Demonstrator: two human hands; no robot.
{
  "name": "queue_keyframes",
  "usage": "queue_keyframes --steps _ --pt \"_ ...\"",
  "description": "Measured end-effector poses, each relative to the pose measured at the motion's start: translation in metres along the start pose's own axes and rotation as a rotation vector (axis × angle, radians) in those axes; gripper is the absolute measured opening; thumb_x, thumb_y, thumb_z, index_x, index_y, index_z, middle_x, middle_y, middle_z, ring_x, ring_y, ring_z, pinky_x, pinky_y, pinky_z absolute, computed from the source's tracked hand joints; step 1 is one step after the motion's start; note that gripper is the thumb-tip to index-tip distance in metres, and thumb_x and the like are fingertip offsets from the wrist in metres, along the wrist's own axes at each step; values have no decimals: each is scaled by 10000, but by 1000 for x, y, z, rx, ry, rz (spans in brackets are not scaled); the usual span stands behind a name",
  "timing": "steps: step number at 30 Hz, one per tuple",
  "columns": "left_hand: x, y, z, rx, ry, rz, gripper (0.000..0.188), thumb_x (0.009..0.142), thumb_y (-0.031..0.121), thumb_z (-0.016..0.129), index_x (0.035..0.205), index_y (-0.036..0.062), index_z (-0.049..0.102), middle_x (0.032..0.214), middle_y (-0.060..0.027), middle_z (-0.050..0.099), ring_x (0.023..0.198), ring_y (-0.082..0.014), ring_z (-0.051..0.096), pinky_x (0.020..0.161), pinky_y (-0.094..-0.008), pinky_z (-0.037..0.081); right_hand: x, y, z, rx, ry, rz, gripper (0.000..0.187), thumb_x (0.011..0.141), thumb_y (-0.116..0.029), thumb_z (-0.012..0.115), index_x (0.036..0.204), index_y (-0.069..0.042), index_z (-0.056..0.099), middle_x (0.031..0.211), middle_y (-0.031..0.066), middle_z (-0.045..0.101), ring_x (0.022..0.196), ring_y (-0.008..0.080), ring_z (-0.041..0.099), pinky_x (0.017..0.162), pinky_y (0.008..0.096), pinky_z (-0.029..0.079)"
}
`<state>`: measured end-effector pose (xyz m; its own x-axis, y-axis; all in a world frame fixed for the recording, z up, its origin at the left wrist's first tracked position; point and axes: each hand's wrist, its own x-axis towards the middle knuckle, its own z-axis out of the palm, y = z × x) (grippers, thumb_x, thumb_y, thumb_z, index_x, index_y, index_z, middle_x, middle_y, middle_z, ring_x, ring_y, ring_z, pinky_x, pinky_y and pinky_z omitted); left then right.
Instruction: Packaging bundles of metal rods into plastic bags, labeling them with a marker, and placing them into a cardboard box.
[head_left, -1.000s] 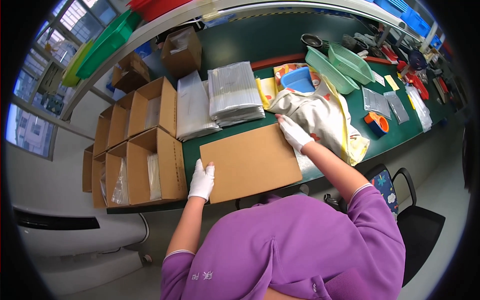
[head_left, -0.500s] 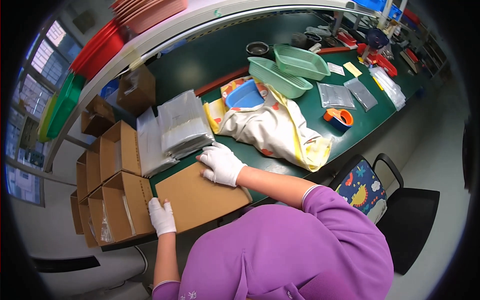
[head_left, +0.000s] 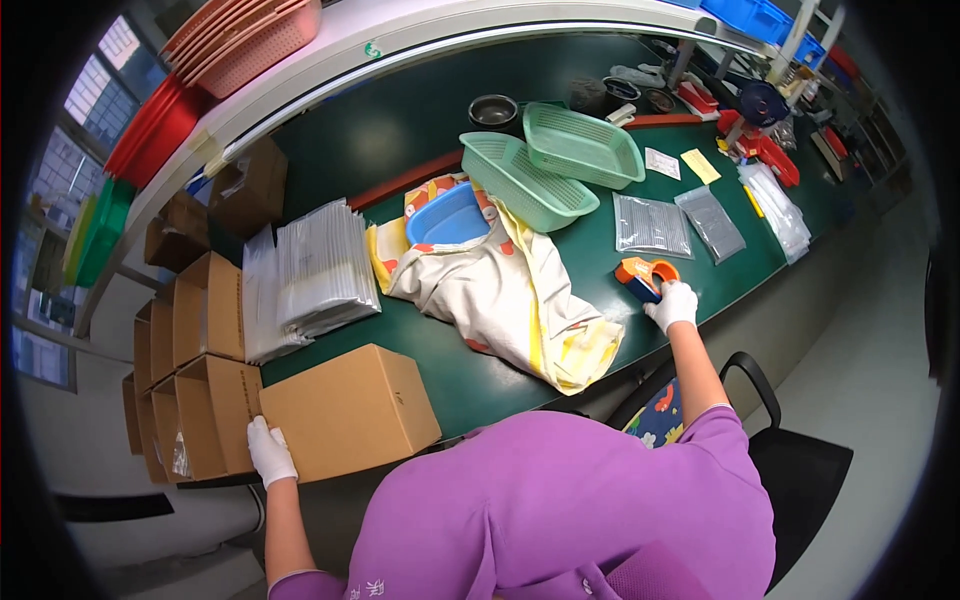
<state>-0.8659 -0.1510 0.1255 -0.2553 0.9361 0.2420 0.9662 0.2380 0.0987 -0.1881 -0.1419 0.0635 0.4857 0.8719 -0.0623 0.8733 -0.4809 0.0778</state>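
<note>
Resting flat on the near left corner of the closed cardboard box (head_left: 350, 410), the gloved left hand (head_left: 270, 450) is lying open against it at the green table (head_left: 400, 130) edge. Farther right (past the cream cloth bag (head_left: 500, 290)), the right hand (head_left: 673, 304) is reaching the orange tape dispenser (head_left: 642, 276), fingers seemingly curling onto it, though the grip is hard to confirm.

Green workbench (head_left: 400, 150), cardboard box (head_left: 350, 410), cloth sack (head_left: 500, 290), green baskets (head_left: 560, 165), tape dispenser (head_left: 640, 275)
</note>
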Motion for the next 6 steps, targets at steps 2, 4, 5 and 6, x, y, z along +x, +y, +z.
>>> queue_keyframes --steps 2,4,5,6 --pt "-1 1 -7 -12 -58 -12 119 804 -20 475 916 6 504 885 -162 530 824 -318 536 736 -369 446 8 -6 17 -118 -8 -65 386 612 -365 762 851 -77 670 920 114 647 913 266 601 811 367 466" --pt "-5 4 -10 -24 -20 -4 133 799 -6 487 931 3 499 885 -180 522 840 -352 530 747 -394 443 17 -10 23 -95 -22 -89 343 645 -336 747 861 -80 673 913 92 651 921 251 605 823 369 461" --pt "-9 -4 -9 -9 -16 -31 144 795 21 506 938 5 491 894 -193 519 880 -376 529 767 -420 437 21 -12 16 -52 -52 -149 338 663 -335 739 876 -82 674 909 77 654 913 233 611 826 367 463" --pt "-8 -14 0 47 -13 -60 176 786 52 532 954 16 492 926 -205 527 942 -389 526 806 -438 428 33 -36 15 -46 -44 -219 338 663 -335 739 876 -82 674 909 77 654 913 233 611 826 367 463"
